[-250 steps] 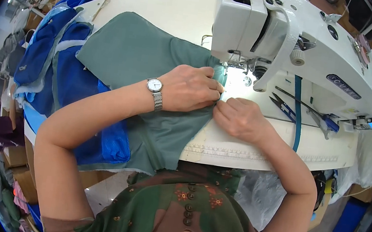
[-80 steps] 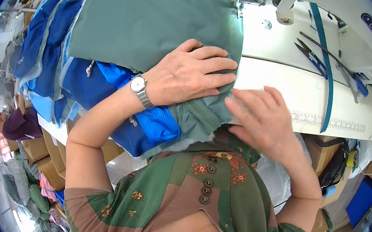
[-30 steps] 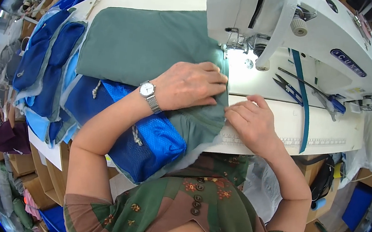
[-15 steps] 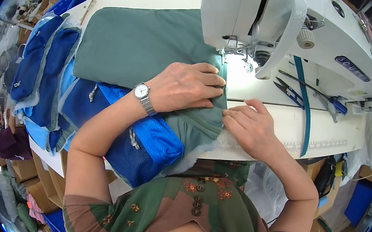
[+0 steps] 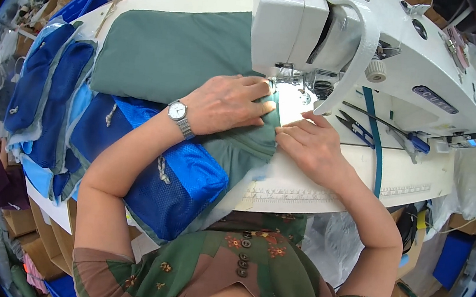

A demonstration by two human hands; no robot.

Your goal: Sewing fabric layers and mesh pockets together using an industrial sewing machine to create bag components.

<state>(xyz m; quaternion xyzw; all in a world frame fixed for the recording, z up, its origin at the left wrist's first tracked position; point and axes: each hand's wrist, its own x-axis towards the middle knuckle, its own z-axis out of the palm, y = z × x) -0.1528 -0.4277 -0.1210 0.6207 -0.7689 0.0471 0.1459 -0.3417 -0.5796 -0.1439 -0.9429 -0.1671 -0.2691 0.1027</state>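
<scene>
A green-grey fabric piece lies across the white table and runs under the needle of a white sewing machine. My left hand, with a wristwatch, presses flat on this fabric just left of the needle. My right hand rests at the fabric's right edge, fingertips pinching the seam below the lit needle area. Blue mesh-lined garment parts hang under my left forearm.
A stack of blue and light-blue fabric pieces lies at the table's left. Small snips and a blue-handled tool lie on the machine bed, beside a teal strap. A printed ruler marks the table's front edge. Cardboard boxes stand on the floor.
The view has tilted so the machine head sits closer. Both hands have pushed the green fabric up toward the needle; my right hand has moved left against the seam.
</scene>
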